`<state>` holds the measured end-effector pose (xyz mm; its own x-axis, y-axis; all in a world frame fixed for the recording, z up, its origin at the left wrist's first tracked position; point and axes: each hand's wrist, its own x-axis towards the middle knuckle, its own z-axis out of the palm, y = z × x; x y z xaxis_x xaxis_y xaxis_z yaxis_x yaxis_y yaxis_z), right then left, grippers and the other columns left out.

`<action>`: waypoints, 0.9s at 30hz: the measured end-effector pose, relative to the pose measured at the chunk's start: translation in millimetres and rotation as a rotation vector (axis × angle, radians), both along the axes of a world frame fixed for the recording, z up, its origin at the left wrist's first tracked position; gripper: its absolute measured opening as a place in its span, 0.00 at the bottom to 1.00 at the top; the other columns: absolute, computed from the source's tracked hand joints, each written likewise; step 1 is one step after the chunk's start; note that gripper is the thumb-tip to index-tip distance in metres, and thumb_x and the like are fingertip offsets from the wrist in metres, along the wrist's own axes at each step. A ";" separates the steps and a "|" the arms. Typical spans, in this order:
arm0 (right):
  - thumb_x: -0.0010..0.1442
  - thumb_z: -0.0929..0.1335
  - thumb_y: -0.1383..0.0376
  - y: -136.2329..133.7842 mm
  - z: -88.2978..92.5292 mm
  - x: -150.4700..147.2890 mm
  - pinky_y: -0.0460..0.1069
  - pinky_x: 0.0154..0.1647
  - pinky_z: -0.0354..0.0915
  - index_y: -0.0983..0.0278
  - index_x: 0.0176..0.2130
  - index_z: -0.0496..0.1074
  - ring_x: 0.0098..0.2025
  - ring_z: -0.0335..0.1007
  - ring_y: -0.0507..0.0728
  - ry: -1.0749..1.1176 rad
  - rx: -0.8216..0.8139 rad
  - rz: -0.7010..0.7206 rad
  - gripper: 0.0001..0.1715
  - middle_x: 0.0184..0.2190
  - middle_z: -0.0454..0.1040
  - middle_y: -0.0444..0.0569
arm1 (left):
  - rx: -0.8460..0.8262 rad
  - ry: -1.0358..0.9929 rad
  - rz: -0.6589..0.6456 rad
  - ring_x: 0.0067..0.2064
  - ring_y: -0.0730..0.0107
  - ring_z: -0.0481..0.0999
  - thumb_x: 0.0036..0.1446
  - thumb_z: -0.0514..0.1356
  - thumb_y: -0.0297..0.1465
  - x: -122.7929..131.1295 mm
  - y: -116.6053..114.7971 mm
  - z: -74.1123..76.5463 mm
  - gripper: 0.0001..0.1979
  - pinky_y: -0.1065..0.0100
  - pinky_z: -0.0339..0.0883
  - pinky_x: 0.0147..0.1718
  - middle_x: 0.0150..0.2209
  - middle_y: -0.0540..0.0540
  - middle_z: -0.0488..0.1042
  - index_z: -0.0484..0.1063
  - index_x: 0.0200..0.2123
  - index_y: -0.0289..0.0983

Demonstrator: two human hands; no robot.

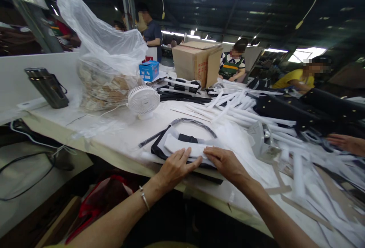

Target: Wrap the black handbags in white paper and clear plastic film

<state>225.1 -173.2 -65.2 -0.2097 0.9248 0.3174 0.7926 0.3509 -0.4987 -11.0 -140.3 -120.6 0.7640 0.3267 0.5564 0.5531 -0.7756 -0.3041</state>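
On the table right in front of me lies a flat black bag-like piece (159, 150) with a long curved handle wrapped in clear plastic (196, 121). A folded white sheet (173, 143), like foam or soft paper, covers much of it, and a small dark patch shows above the sheet. My left hand (176, 168) rests flat on the sheet's near edge, fingers spread and thumb pointing right. Close by on the right, my right hand (225, 162) has its fingers together and bent on the sheet's edge; its fingertips partly hide what they press.
A small white fan (144, 100), a clear bag of paper pieces (105, 84) and a dark tumbler (48, 88) stand left. A cardboard box (188, 61) stands behind. White strips (228, 105) and a tape dispenser (265, 141) lie right, where another person's hand (348, 143) reaches in.
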 end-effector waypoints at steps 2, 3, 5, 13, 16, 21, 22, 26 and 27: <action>0.63 0.66 0.63 -7.4 -13.2 -0.2 0.62 0.57 0.70 0.57 0.44 0.80 0.50 0.77 0.63 0.055 0.032 -0.035 0.14 0.45 0.80 0.49 | -0.057 0.044 -0.005 0.56 0.55 0.73 0.65 0.56 0.27 -2.7 -5.2 5.5 0.28 0.57 0.67 0.54 0.59 0.33 0.69 0.55 0.66 0.39; 0.63 0.66 0.63 -11.3 -18.9 -0.9 0.62 0.56 0.70 0.57 0.44 0.80 0.50 0.77 0.63 0.081 0.055 -0.044 0.14 0.45 0.81 0.48 | -0.109 0.069 -0.007 0.58 0.52 0.71 0.63 0.59 0.30 -4.2 -8.3 9.6 0.29 0.56 0.65 0.56 0.60 0.32 0.67 0.55 0.66 0.35; 0.63 0.66 0.63 -17.4 -29.3 -3.1 0.63 0.57 0.70 0.57 0.43 0.80 0.49 0.77 0.62 0.120 0.093 -0.045 0.14 0.44 0.81 0.48 | -0.222 0.107 -0.014 0.61 0.47 0.67 0.59 0.64 0.40 -5.6 -14.0 20.4 0.37 0.53 0.62 0.59 0.62 0.30 0.65 0.55 0.65 0.29; 0.65 0.65 0.64 -24.8 -54.6 -7.2 0.62 0.56 0.71 0.58 0.46 0.79 0.50 0.77 0.61 0.108 0.130 -0.067 0.14 0.45 0.81 0.49 | -0.293 0.177 -0.085 0.45 0.55 0.74 0.64 0.58 0.43 24.5 -1.7 54.2 0.17 0.52 0.64 0.51 0.38 0.41 0.75 0.72 0.38 0.34; 0.64 0.65 0.65 -24.2 -54.5 -6.9 0.62 0.56 0.71 0.59 0.46 0.79 0.51 0.76 0.62 0.088 0.128 -0.055 0.15 0.47 0.80 0.51 | -0.300 0.127 -0.182 0.41 0.59 0.72 0.66 0.57 0.39 31.1 9.8 46.6 0.13 0.59 0.66 0.45 0.36 0.44 0.73 0.71 0.37 0.35; 0.64 0.65 0.65 -20.8 -41.6 -3.3 0.61 0.60 0.67 0.59 0.46 0.79 0.52 0.75 0.62 0.088 -0.004 -0.024 0.15 0.48 0.79 0.50 | -0.491 0.019 -0.212 0.41 0.63 0.72 0.67 0.56 0.38 25.5 20.5 25.7 0.12 0.63 0.66 0.43 0.37 0.45 0.73 0.69 0.37 0.35; 0.63 0.66 0.64 -20.6 -38.6 -2.1 0.61 0.61 0.66 0.59 0.47 0.79 0.53 0.75 0.62 0.092 -0.033 -0.013 0.15 0.49 0.79 0.51 | -0.531 -0.010 -0.207 0.41 0.63 0.72 0.67 0.57 0.38 24.0 21.1 22.6 0.11 0.63 0.67 0.44 0.37 0.45 0.73 0.69 0.37 0.35; 0.62 0.68 0.63 -22.3 -31.0 0.0 0.62 0.64 0.62 0.60 0.49 0.78 0.56 0.72 0.63 0.076 -0.098 0.040 0.17 0.51 0.78 0.51 | -0.654 -0.177 -0.207 0.43 0.62 0.74 0.64 0.60 0.38 19.0 20.2 15.2 0.10 0.62 0.68 0.45 0.39 0.45 0.75 0.70 0.41 0.37; 0.61 0.69 0.62 -22.6 -30.6 -0.2 0.63 0.64 0.61 0.60 0.50 0.78 0.57 0.71 0.64 0.061 -0.103 0.044 0.17 0.51 0.77 0.51 | -0.674 -0.217 -0.224 0.45 0.62 0.75 0.64 0.61 0.38 17.9 19.8 14.2 0.11 0.61 0.69 0.47 0.42 0.44 0.76 0.70 0.44 0.37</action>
